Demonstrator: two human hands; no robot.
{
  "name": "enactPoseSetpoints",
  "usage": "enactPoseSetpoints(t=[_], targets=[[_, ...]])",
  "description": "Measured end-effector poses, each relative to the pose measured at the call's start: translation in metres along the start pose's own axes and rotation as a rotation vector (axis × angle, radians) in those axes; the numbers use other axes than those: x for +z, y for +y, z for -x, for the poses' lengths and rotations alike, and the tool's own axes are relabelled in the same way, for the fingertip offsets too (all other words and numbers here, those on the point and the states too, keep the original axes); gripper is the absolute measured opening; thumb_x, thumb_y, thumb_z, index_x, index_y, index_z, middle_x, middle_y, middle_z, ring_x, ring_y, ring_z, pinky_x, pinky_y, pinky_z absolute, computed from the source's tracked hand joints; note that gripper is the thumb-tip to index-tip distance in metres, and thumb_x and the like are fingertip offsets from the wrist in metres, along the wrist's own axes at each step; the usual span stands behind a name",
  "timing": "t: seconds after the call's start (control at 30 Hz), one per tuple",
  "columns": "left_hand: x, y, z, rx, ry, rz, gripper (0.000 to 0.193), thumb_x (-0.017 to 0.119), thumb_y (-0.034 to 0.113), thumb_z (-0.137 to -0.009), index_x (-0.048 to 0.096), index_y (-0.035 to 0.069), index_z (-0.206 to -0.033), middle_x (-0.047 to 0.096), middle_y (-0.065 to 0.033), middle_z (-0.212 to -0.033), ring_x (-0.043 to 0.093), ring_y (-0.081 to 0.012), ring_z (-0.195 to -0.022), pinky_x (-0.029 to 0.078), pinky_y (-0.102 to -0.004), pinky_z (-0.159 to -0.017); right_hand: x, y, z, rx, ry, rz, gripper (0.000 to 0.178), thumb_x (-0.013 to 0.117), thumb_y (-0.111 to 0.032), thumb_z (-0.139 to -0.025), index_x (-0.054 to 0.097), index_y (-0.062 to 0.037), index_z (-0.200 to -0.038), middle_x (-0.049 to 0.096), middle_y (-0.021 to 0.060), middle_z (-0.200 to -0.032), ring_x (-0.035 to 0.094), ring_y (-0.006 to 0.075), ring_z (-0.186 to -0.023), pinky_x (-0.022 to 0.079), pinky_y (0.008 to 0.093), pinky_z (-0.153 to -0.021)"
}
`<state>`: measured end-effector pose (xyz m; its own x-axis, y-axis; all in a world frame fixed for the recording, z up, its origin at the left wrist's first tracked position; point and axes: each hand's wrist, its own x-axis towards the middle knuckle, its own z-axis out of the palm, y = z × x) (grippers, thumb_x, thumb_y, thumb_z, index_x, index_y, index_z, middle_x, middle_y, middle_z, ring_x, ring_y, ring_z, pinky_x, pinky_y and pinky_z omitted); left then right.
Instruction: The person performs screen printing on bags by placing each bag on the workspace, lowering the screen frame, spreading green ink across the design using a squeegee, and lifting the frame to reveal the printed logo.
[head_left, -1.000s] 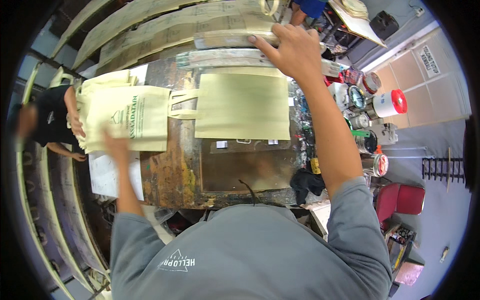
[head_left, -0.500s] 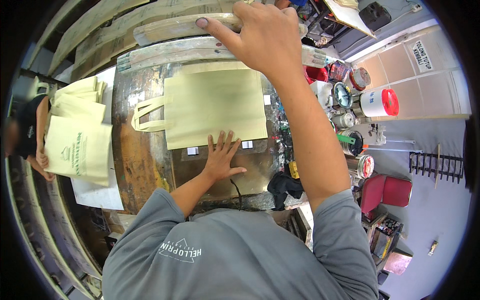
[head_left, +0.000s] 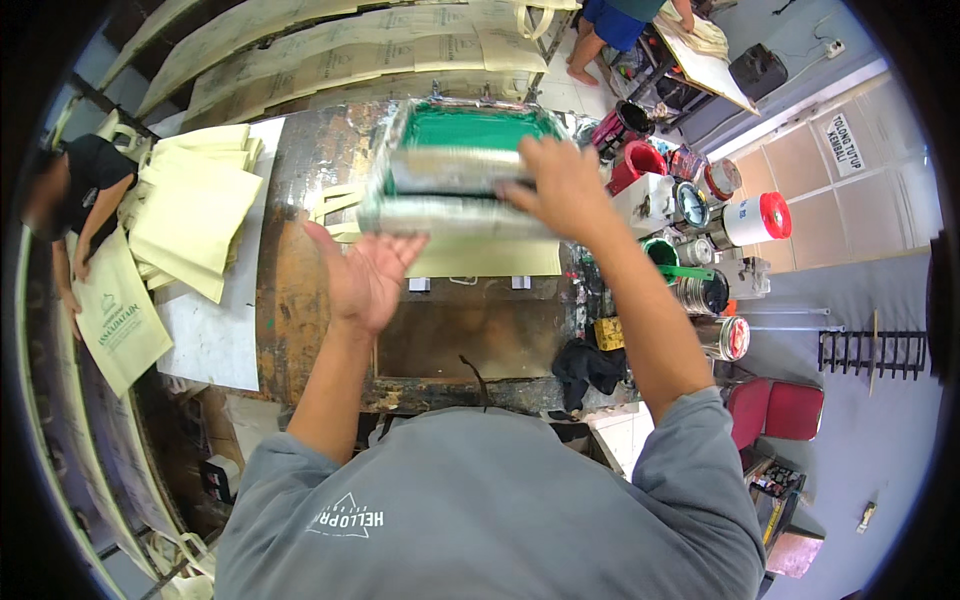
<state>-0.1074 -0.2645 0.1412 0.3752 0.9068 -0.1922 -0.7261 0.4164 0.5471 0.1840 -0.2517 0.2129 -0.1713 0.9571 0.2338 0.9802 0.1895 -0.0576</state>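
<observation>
A screen-printing frame (head_left: 450,215), blurred by motion and with green ink on its mesh, tilts over a cream tote bag (head_left: 490,260). Only the bag's near strip and part of its handles (head_left: 338,205) show. Across the frame lies a pale bar that looks like a squeegee (head_left: 440,168). My right hand (head_left: 570,190) is closed around the right end of this squeegee, thumb on the near side. My left hand (head_left: 365,280) is open, palm up and fingers spread, beside the frame's near left corner; whether it touches the frame I cannot tell.
Paint cans and tubs (head_left: 690,205) line the worktable's right edge, near a black cloth (head_left: 590,370). At left, a co-worker (head_left: 95,190) holds a printed bag beside a stack of cream bags (head_left: 200,220). Racks of printed bags (head_left: 400,55) stand behind; another person (head_left: 610,25) stands far back.
The frame and squeegee have come down toward me over the bag, with my right hand. My left hand has lifted off the table near the bag and turned palm up.
</observation>
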Motion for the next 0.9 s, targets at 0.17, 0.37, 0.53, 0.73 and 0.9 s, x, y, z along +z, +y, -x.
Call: enactPoseSetpoints(t=[0.17, 0.37, 0.53, 0.73, 0.9], targets=[[-0.082, -0.045, 0.034, -0.243, 0.213, -0.146, 0.128, 0.037, 0.096, -0.091, 0.013, -0.005, -0.167, 0.041, -0.0297, -0.161, 0.048, -0.0413, -0.147, 0.043, -0.0495, -0.122, 0.080, -0.012, 0.034, 0.088, -0.194, -0.022, 0.063, 0.093, -0.030, -0.076, 0.058, -0.0154, -0.125, 0.067, 0.0090, -0.113, 0.066, 0.0350, -0.111, 0.048, 0.0559, -0.086], [-0.114, -0.058, 0.034, -0.365, 0.270, -0.155, 0.125, 0.035, 0.094, -0.093, 0.017, -0.005, -0.166, 0.041, -0.0295, -0.159, 0.052, -0.0403, -0.142, 0.046, -0.0472, -0.119, 0.094, -0.025, 0.071, 0.072, -0.337, -0.019, 0.060, 0.090, -0.028, -0.079, 0.060, -0.0165, -0.130, 0.067, 0.0081, -0.118, 0.065, 0.0310, -0.113, 0.046, 0.0531, -0.087], [-0.114, -0.072, 0.036, -0.363, 0.348, -0.222, 0.112, 0.038, 0.091, -0.095, 0.032, 0.002, -0.162, 0.053, -0.0229, -0.149, 0.058, -0.0331, -0.135, 0.050, -0.0437, -0.114, 0.137, -0.050, 0.119, 0.092, -0.078, 0.026, 0.030, 0.073, -0.014, -0.086, 0.066, -0.0200, -0.114, 0.065, 0.0039, -0.105, 0.062, 0.0278, -0.104, 0.041, 0.0504, -0.090], [-0.125, -0.072, 0.032, -0.415, 0.389, -0.234, 0.110, 0.042, 0.087, -0.097, 0.032, -0.002, -0.161, 0.055, -0.0222, -0.146, 0.059, -0.0319, -0.132, 0.051, -0.0439, -0.115, 0.196, 0.007, 0.025, 0.098, 0.054, 0.058, 0.021, 0.068, -0.013, -0.091, 0.068, -0.0212, -0.110, 0.066, 0.0021, -0.102, 0.062, 0.0270, -0.101, 0.041, 0.0521, -0.090], [-0.125, -0.073, 0.023, -0.475, 0.464, -0.293, 0.112, 0.039, 0.088, -0.097, 0.034, -0.004, -0.159, 0.052, -0.0301, -0.151, 0.060, -0.0349, -0.135, 0.053, -0.0440, -0.114, 0.235, 0.063, -0.065, 0.100, 0.040, 0.120, 0.045, 0.085, -0.022, -0.081, 0.063, -0.0208, -0.120, 0.065, 0.0031, -0.110, 0.063, 0.0280, -0.108, 0.043, 0.0522, -0.091]])
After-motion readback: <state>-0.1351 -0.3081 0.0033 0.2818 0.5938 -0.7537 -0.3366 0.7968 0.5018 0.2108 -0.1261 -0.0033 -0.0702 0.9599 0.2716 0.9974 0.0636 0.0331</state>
